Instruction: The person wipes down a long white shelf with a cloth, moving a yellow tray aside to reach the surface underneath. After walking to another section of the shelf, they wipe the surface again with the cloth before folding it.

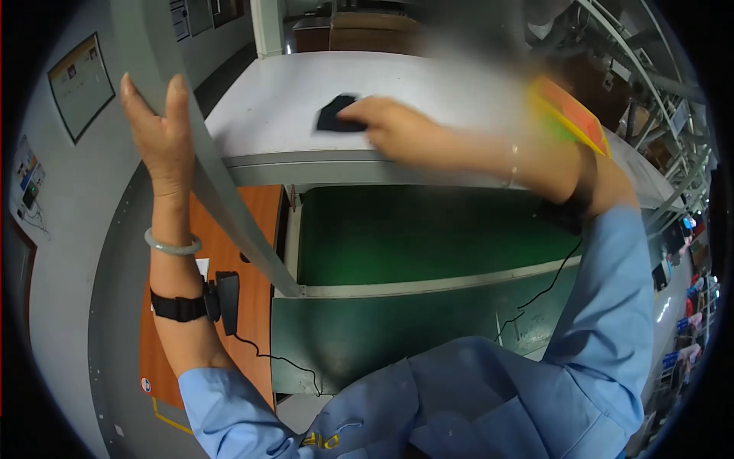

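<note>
A small black cloth (336, 115) lies against the white upper shelf (283, 84). My right hand (401, 128) is closed on its right side, and the arm reaches across from the right, smeared by motion. My left hand (162, 134) is raised beside the slanting grey post (222, 191) at the shelf's left end. Two of its digits point up and stand apart, with nothing seen between them; the other fingers are hidden. Whether the left palm touches the post I cannot tell.
Below the shelf is a green panel (428, 229), with an orange-brown wooden board (252, 222) at its left. A yellow-edged orange thing (577, 118) stands behind my right forearm. Strapped to my left forearm is a black device (227, 302) with a trailing cable. Metal racks line the far right.
</note>
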Demonstrator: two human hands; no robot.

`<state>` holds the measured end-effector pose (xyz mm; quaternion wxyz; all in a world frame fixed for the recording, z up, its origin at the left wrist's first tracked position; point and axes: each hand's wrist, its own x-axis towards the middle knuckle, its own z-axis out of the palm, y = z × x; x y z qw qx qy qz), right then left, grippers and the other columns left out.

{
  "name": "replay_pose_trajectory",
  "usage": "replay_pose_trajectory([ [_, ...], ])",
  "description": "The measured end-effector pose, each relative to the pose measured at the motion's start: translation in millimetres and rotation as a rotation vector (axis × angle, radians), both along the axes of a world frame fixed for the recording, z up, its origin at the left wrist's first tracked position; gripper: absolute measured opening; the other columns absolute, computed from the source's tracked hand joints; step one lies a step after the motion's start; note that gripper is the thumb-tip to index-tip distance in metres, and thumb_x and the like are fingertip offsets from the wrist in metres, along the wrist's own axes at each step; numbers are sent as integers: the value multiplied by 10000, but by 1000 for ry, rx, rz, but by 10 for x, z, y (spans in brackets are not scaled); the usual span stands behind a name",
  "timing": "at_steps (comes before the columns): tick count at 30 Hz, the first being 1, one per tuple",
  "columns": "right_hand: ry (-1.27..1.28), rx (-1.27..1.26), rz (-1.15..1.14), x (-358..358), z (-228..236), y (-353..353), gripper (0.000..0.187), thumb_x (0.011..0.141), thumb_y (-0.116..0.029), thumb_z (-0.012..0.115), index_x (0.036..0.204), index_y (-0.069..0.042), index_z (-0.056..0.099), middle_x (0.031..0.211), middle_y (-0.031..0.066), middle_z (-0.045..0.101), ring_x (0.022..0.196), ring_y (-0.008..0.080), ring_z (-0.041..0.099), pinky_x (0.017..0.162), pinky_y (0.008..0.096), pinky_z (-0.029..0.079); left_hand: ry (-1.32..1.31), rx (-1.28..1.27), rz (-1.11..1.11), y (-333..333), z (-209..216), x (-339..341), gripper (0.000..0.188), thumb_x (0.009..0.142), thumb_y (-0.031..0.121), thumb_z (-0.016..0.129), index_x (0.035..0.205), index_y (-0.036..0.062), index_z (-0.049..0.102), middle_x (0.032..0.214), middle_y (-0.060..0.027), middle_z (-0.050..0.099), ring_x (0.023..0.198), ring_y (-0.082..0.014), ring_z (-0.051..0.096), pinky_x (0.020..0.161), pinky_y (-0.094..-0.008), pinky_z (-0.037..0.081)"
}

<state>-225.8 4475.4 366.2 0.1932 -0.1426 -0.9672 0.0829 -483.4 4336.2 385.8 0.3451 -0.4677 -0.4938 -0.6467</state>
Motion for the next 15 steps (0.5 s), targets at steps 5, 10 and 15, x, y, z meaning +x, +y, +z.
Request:
replay_pose_trajectory([
  [5,74,-108,462,-495,42,-623,392,780,-5,478,1166,-69,511,1152,137,499,1086,280,471,953,357,376,16,-24,76,-31,-49,-110,685,824,306,577,1278,-103,270,1241,-237,407,1143,-312,429,969,-337,326],
  [10,-61,-314,-147,-586,597,253,465,772,-71,474,1237,-48,471,1148,179,532,1023,271,537,919,341,409,-12,-56,25,-67,-128,-29,649,815,264,569,1270,-86,268,1168,-227,455,1064,-308,482,920,-357,370],
  [15,327,-165,87,-684,177,1678,406,878,-195,475,1273,-103,441,1295,105,430,1164,239,446,980,343,374,18,12,-78,-89,-218,8,594,796,222,568,1244,-58,297,1019,-191,539,915,-295,551,829,-374,427],
])
